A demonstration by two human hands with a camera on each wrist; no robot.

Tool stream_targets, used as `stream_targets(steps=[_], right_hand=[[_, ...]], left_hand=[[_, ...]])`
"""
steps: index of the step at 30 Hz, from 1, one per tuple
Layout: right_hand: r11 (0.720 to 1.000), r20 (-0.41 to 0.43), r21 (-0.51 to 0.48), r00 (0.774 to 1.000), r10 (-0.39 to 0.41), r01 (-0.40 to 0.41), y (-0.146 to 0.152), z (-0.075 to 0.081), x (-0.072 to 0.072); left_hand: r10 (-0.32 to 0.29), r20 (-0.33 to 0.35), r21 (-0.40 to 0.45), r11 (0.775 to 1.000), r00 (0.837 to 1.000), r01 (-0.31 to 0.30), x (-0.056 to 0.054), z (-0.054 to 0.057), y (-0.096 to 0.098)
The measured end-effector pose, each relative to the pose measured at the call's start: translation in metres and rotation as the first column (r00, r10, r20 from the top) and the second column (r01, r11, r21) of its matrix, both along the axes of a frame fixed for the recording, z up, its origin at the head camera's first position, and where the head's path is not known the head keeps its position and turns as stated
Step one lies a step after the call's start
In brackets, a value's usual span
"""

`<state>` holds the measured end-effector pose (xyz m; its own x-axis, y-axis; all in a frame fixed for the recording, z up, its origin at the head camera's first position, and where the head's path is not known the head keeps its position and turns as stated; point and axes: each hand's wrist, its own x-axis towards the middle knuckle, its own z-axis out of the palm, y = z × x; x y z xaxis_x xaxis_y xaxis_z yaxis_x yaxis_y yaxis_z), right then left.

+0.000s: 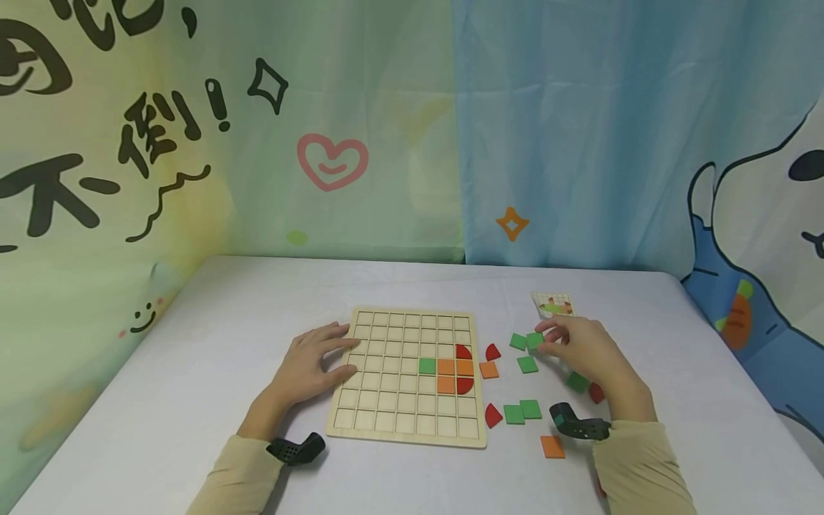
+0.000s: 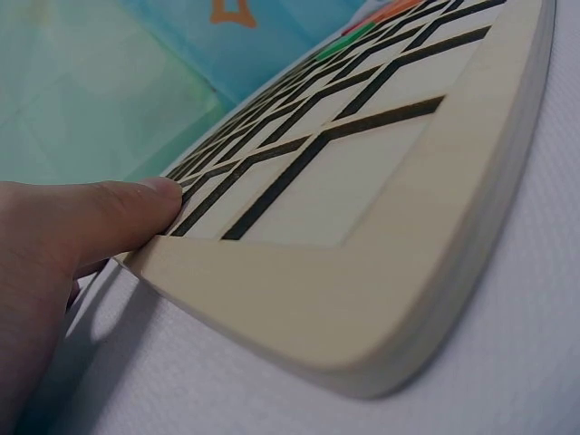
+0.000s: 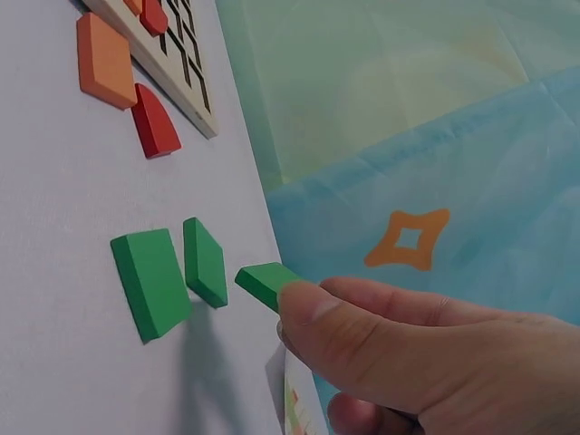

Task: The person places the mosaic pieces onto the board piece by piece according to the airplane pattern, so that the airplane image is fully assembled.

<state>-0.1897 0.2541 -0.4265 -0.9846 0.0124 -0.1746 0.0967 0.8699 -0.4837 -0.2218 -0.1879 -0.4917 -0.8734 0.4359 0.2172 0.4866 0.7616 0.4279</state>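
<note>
My left hand (image 1: pixel 317 360) rests at the left edge of a wooden grid board (image 1: pixel 380 433), its thumb (image 2: pixel 136 210) touching the rim and its fingers fairly straight. On the board's right side sit a green square (image 1: pixel 427 366), several orange squares (image 1: pixel 445 385) and two red quarter-circle pieces (image 1: pixel 464 386). Off to the right, my right hand (image 1: pixel 586 348) pinches a green square tile (image 3: pixel 265 281) between thumb and fingers. In the right wrist view that tile is held above the table. Two more green tiles (image 3: pixel 152 283) lie close by.
A small picture card (image 1: pixel 552 303) lies behind my right hand. Between hand and board are an orange square (image 1: pixel 488 370) and red pieces (image 1: pixel 493 415). Nearer the front lie green squares (image 1: pixel 531 409) and another orange tile (image 1: pixel 552 447). Curtains (image 1: pixel 579 129) hang behind the white table (image 1: pixel 270 286).
</note>
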Motion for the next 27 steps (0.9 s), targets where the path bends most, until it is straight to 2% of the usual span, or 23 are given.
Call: stream_targets(steps=[9, 16, 27], right_hand=[[0.999, -0.046, 0.028, 0.999, 0.028, -0.026, -0.004, 0.003, -0.001], [0.999, -0.052, 0.026, 0.998, 0.032, -0.030, -0.012, 0.007, 0.000], [0.999, -0.058, 0.017, 0.997, 0.051, -0.050, -0.028, 0.011, 0.000]], left_hand=[[-0.002, -0.007, -0.002, 1.000, 1.000, 0.002, 0.000, 0.000, 0.000], [0.000, -0.020, -0.008, 1.000, 1.000, 0.000, -0.001, -0.002, 0.001], [0.002, -0.008, -0.003, 1.000, 1.000, -0.002, 0.001, 0.002, 0.001]])
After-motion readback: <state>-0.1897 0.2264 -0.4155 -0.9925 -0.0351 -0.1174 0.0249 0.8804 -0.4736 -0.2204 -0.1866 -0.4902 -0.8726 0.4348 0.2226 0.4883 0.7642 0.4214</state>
